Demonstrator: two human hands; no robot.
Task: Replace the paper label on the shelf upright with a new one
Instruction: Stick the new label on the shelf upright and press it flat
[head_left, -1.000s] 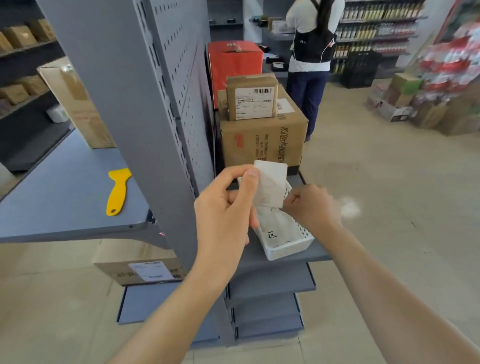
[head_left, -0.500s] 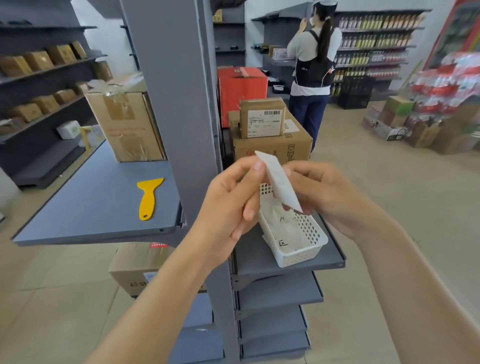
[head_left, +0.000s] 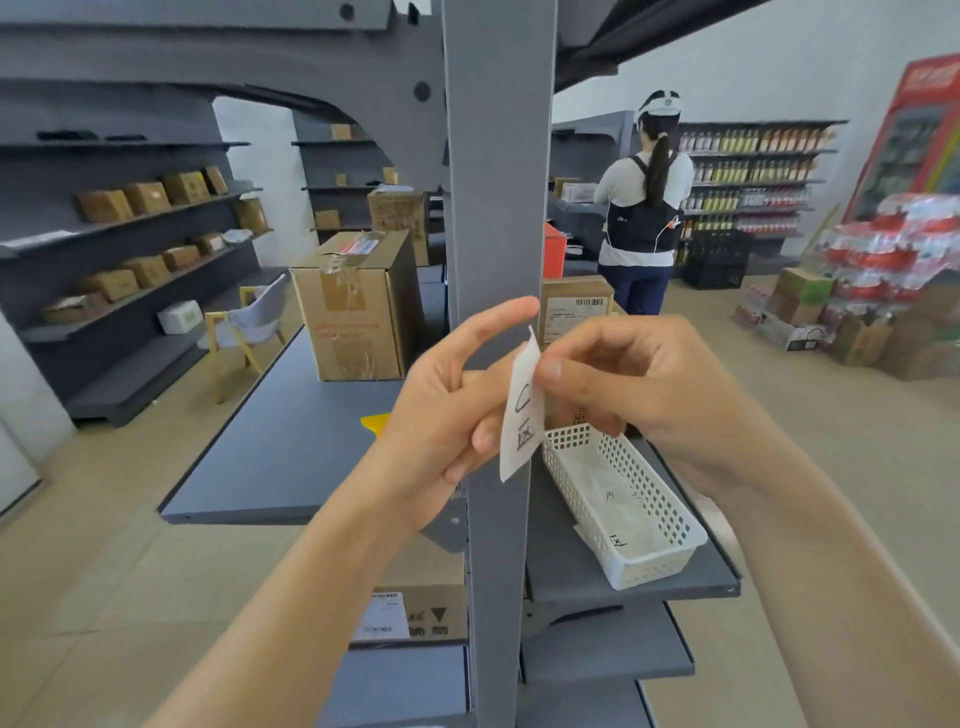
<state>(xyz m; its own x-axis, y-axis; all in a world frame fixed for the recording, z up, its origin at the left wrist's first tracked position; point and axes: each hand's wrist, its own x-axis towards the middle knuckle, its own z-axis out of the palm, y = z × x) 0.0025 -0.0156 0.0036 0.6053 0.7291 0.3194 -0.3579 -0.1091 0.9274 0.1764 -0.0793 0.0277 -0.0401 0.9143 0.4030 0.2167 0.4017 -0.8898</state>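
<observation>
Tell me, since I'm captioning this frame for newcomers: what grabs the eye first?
Dead centre, the left hand and right hand pinch a white paper label with dark handwriting, held against the grey shelf upright. Just right of it, a white perforated basket sits on a grey shelf. Far right, a red-and-white stack of packaged goods stands out.

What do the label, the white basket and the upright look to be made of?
Label: thin white paper, matte, bending between both hands, with black handwritten marks. Basket: white moulded plastic by the look, its walls a regular square lattice. Upright: probably painted sheet metal, flat grey with a dull even finish and crisp edges; the material itself cannot be confirmed.
</observation>
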